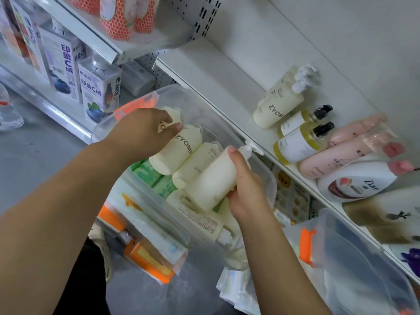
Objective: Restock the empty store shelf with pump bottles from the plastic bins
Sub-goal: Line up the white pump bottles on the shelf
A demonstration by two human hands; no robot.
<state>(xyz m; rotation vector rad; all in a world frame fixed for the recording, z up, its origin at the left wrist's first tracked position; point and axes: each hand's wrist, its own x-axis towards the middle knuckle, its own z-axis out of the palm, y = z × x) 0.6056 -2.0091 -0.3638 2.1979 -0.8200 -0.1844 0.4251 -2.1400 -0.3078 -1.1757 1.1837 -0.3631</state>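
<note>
- This is a shop aisle. The white metal shelf is retail racking, with a slotted upright and a perforated back panel behind it.
- On the shelf, goods are lined up by kind with their labels showing: cream ZYOME bottles, amber bottles with black pumps, pink bottles and a Dove bottle.
- Left of the shelf, a neighbouring bay holds rows of matching drink cartons.
- In front of the shelf, a clear plastic bin with an orange latch holds more pump bottles of the ZYOME make.
</note>
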